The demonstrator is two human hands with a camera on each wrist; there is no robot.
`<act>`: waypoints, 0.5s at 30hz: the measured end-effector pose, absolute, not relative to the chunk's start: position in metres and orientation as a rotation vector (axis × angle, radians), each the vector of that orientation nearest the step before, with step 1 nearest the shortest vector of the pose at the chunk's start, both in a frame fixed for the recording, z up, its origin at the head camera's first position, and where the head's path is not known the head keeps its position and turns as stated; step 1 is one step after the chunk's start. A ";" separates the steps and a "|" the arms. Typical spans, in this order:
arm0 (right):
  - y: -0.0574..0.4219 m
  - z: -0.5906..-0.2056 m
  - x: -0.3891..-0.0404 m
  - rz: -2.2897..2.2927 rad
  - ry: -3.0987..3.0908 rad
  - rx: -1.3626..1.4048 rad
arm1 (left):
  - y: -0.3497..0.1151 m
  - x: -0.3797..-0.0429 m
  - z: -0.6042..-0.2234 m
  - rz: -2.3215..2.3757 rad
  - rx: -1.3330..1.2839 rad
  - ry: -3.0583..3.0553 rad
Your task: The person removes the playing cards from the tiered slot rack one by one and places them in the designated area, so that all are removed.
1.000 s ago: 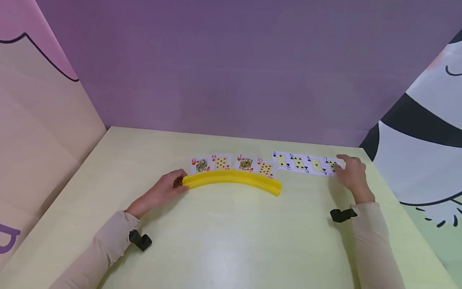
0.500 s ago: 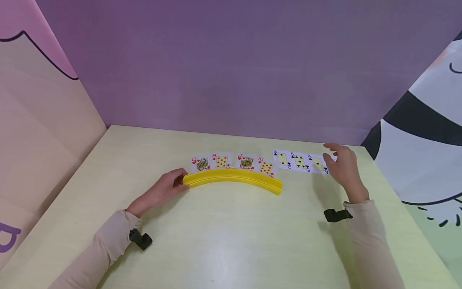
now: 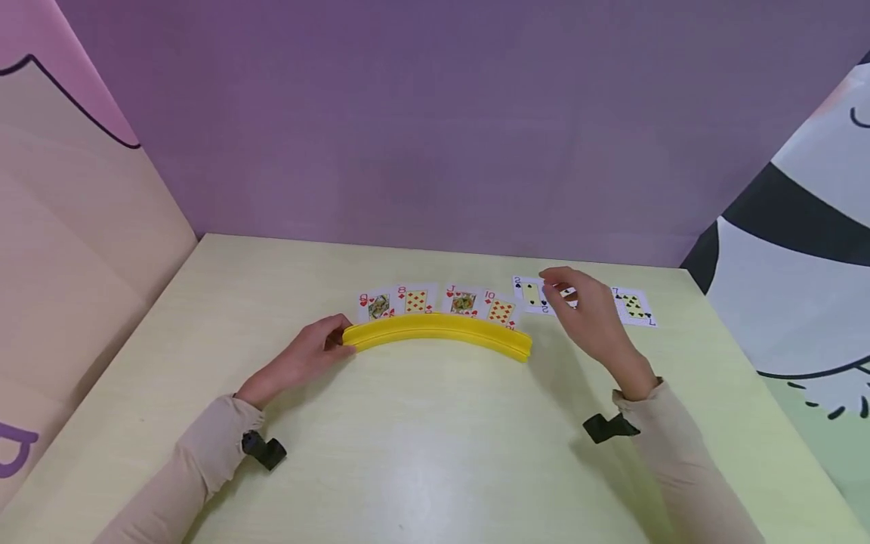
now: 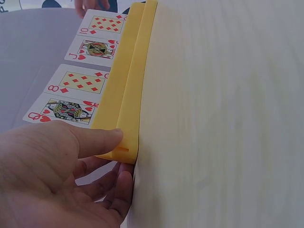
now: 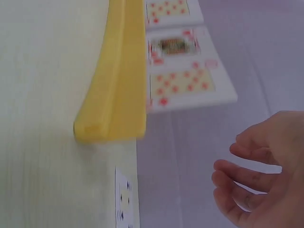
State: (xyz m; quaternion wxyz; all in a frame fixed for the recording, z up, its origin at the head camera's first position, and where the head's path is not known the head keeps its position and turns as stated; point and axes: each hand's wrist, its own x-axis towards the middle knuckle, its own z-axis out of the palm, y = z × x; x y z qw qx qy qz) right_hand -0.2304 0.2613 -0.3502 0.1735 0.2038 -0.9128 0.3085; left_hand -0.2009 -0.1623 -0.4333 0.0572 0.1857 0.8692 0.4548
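A curved yellow card holder [image 3: 435, 326] stands in the middle of the table. My left hand [image 3: 306, 361] pinches its left end, the thumb lying over the front in the left wrist view. Held in it from left to right are the queen of hearts [image 3: 377, 306], the eight of diamonds [image 3: 415, 300], the jack of hearts [image 3: 464, 302] and the ten of diamonds [image 3: 501, 310]. My right hand [image 3: 590, 317], fingers loosely bent and holding nothing, hovers over a row of black cards. The two of spades [image 3: 529, 294] and a black seven [image 3: 635, 306] show; those between are mostly hidden.
The pale table [image 3: 421, 438] ends at a purple wall [image 3: 421, 136] behind the cards. Printed panels stand at both sides, pinkish on the left [image 3: 88, 227] and black and white on the right [image 3: 802, 287]. Small black cameras sit on both wrists.
My right hand has moved left from the black seven, past the ace, toward the two of spades. The seven has come into view again. My left hand keeps its grip on the card holder.
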 end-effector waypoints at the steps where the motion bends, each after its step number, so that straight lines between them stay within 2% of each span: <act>1: 0.255 -0.348 -0.228 0.891 -2.585 0.602 | -0.162 -0.201 -0.433 1.380 0.559 2.637; 7: 0.231 -0.349 -0.220 0.943 -2.627 0.703 | -0.162 -0.203 -0.432 1.371 0.574 2.646; 15: 0.221 -0.364 -0.215 0.966 -2.671 0.679 | -0.162 -0.202 -0.437 1.387 0.586 2.628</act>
